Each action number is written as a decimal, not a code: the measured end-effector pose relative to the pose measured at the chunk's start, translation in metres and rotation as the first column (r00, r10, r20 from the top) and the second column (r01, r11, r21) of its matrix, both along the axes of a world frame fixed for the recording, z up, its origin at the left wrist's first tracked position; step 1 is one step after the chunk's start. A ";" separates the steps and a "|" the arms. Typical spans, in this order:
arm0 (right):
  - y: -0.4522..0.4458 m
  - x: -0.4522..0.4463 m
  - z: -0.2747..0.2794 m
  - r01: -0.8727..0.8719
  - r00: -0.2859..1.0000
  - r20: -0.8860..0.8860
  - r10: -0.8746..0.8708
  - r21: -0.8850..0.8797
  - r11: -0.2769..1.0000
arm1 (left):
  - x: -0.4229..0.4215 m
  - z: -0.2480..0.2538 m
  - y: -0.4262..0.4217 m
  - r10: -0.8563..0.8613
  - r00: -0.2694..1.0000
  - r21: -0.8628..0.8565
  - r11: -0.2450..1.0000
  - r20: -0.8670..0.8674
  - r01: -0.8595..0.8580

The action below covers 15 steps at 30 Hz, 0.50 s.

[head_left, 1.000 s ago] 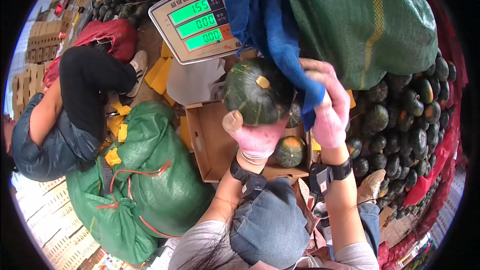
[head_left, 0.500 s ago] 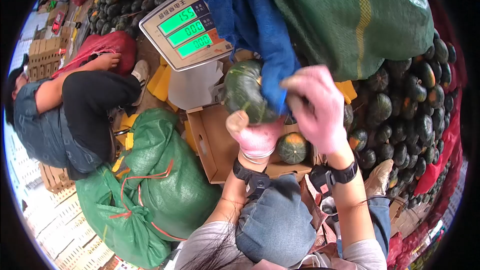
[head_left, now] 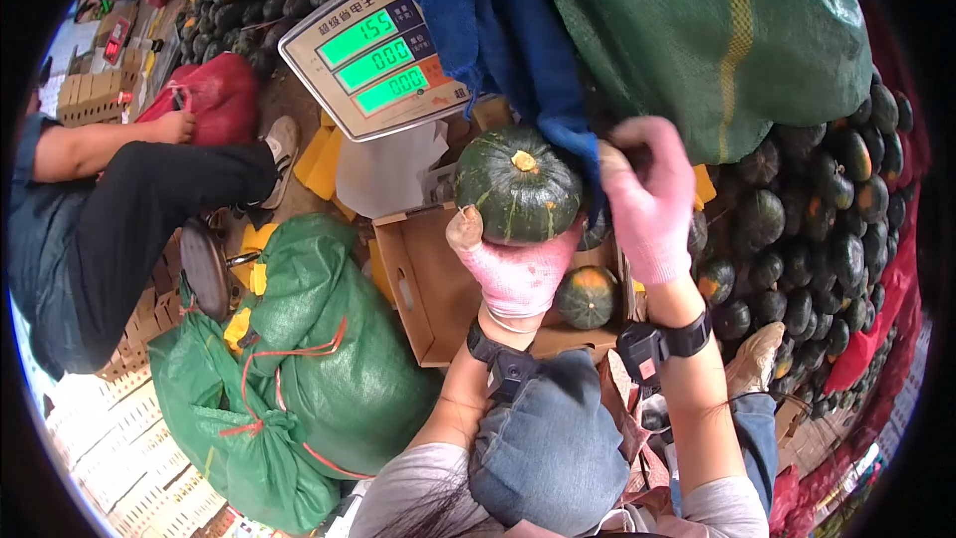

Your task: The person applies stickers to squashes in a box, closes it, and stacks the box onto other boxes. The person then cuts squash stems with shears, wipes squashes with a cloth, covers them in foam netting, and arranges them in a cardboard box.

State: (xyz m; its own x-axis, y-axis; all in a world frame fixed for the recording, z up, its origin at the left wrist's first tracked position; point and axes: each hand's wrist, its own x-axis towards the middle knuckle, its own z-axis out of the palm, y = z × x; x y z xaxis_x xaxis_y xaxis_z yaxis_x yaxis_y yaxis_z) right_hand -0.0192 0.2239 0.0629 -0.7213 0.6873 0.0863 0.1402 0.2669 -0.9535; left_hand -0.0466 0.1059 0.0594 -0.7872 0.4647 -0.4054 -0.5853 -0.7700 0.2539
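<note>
A round dark green pumpkin [head_left: 518, 187] with a pale stem rests in my left hand [head_left: 520, 274], which wears a pink glove and wraps its lower side. To the pumpkin's right, my right hand [head_left: 652, 201], gloved in pink too, pinches the edge of a blue cloth [head_left: 518, 50]. The cloth hangs from above and its lower end lies close beside the pumpkin. Below is an open cardboard box [head_left: 438, 309], with a smaller green and orange pumpkin [head_left: 588, 297] in it near my left wrist.
A scale display [head_left: 373, 58] reading 1.55 stands at the upper left. A large green sack [head_left: 677, 40] fills the upper right, above many piled pumpkins [head_left: 797, 239]. Tied green bags [head_left: 339, 369] lie left of the box. Another person [head_left: 90, 239] sits at the left, beside a red sack [head_left: 221, 100].
The blue cloth has come off the pumpkin's face to its right side, and the stem now shows. My right hand has shifted slightly right. The other person has leaned back to the left.
</note>
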 end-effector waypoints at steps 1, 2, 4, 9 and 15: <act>-0.004 0.005 0.010 0.028 0.999 0.036 -0.022 -0.201 0.979 | -0.001 -0.001 0.000 0.024 1.000 0.026 0.999 -0.013 -0.024; -0.008 0.013 0.023 0.063 0.996 0.078 -0.035 -0.395 0.917 | -0.001 -0.001 0.001 0.048 0.999 0.050 0.998 -0.025 -0.047; -0.020 0.028 0.030 -0.129 0.986 -0.037 0.164 -0.787 0.603 | -0.002 0.004 0.001 0.015 0.993 -0.074 0.997 -0.118 -0.024; -0.034 0.034 0.026 -0.130 0.980 -0.026 0.196 -0.833 0.538 | -0.002 -0.002 0.001 0.016 0.965 -0.132 0.990 -0.260 -0.052; -0.036 0.035 0.027 -0.141 0.983 -0.067 0.169 -0.865 0.481 | -0.004 0.005 -0.003 -0.029 0.979 -0.042 0.999 -0.200 0.021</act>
